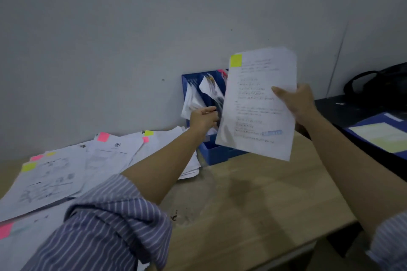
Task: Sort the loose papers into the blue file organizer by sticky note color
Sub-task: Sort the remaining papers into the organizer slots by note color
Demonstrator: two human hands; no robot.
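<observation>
Clearly the risk is misfiling: the sheet (257, 103) with its yellow sticky note (236, 60), held upright by the right hand (295, 101) in a pinching grip, hides the blue file organizer (211, 116) at the counter's (253, 193) back, and could slip into the pink slot. The left hand (203, 116) reaches among filed papers; its grip I cannot tell.
</observation>
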